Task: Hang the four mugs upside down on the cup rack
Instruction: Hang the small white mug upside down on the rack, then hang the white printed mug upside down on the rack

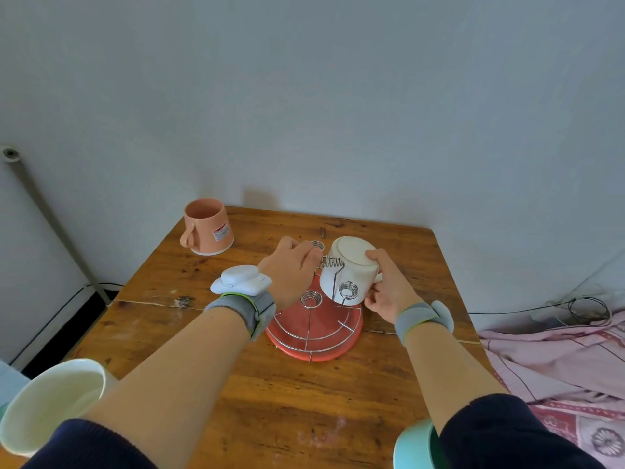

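The right hand [389, 286] clamps its fingers on an upturned white mug [351, 270] over the rack [314, 319] at table centre, while the left hand [291, 269] grips the rack's top coil at nine o'clock of the mug.

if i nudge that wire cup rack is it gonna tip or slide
The wire cup rack probably looks light, being thin wire, so it may slide. Its wide round red base should resist tipping. The left hand steadying it while the right hand places the white mug hints it shifts easily.
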The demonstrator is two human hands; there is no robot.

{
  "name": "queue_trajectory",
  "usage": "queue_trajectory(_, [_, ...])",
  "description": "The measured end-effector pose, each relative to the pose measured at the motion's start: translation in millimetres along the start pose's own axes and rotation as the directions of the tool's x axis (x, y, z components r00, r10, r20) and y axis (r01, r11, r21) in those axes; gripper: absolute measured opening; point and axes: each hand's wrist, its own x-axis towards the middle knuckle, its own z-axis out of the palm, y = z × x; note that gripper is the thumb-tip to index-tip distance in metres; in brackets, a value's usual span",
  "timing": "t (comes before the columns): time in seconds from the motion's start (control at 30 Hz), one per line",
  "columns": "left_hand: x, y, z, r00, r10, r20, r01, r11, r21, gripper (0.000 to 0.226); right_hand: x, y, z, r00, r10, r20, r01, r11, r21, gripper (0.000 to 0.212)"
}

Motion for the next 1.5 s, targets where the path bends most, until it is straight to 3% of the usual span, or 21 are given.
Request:
queue_trajectory(0.27, [1.7,0.0,0.9,1.0,-0.01,-0.02,0.009,0.998,-0.069,0.04,-3.7,-1.0,-7.5,0.998,-0.017,-0.062,0.008,0.99,-0.143,0.035])
queue_trajectory(0.4, [-0.9,1.2,0.9,0.997,-0.038,-0.068,0.026,0.983,-0.18,0.037,-9.4,-7.2,-8.5,0.981,-0.141,-0.136,0.09,0.941,-0.325,0.079])
queue_trajectory(0.47, [-2.7,3.8,2.2,0.994,-0.049,-0.094,0.026,0.973,-0.229,0.035,-17.7,-13.8,-6.6,0.92,-0.35,-0.175,0.217,0.828,-0.517,0.084])
queue_trajectory(0.57, [-7.5,3.4,8.3,0.982,-0.102,-0.161,0.038,0.933,-0.359,0.031,-43.6,-23.5,8.4,0.775,-0.631,-0.031,0.425,0.557,-0.714,0.055])
queue_trajectory(0.63, [-10.7,-0.2,11.2,0.965,-0.176,-0.194,0.061,0.873,-0.484,0.029,-62.6,-23.8,25.5,0.707,-0.695,0.134,0.539,0.405,-0.739,0.037])
queue_trajectory(0.7, [-16.3,-4.9,10.5,0.948,-0.218,-0.231,0.069,0.851,-0.521,0.03,-78.4,-17.1,41.1,0.65,-0.707,0.278,0.604,0.26,-0.753,0.032])
queue_trajectory(0.87, [-49.3,-19.8,2.7,0.948,-0.198,-0.249,0.1,0.929,-0.356,0.039,-100.6,13.7,72.2,0.588,-0.604,0.538,0.572,-0.16,-0.805,0.048])
queue_trajectory(0.93, [-61.3,-31.0,2.0,0.958,-0.169,-0.232,0.103,0.957,-0.272,0.041,-98.5,25.8,77.1,0.583,-0.56,0.588,0.495,-0.328,-0.804,0.067])
queue_trajectory(1.0, [-76.9,-42.1,-0.1,0.982,-0.12,-0.148,0.099,0.986,-0.137,0.044,-94.2,33.0,76.1,0.613,-0.531,0.585,0.4,-0.431,-0.809,0.087])
queue_trajectory(1.13, [-123.3,-72.9,-8.4,0.997,-0.031,0.074,0.011,0.964,0.265,0.048,-97.1,40.2,79.4,0.646,-0.516,0.563,0.302,-0.505,-0.809,0.102])
queue_trajectory(1.3, [-164.4,-102.6,-18.7,0.923,-0.219,0.318,-0.072,0.711,0.7,0.056,-102.5,41.0,88.3,0.688,-0.522,0.504,0.212,-0.52,-0.827,0.105])
queue_trajectory(1.4, [-183.9,-117.7,-26.2,0.889,-0.29,0.353,-0.131,0.579,0.805,0.067,-104.9,40.2,89.1,0.713,-0.507,0.483,0.185,-0.529,-0.828,0.111])
queue_trajectory(1.5, [-199.9,-135.0,-31.5,0.87,-0.295,0.396,-0.214,0.497,0.841,0.06,-107.1,38.0,93.0,0.742,-0.481,0.468,0.173,-0.536,-0.826,0.116])
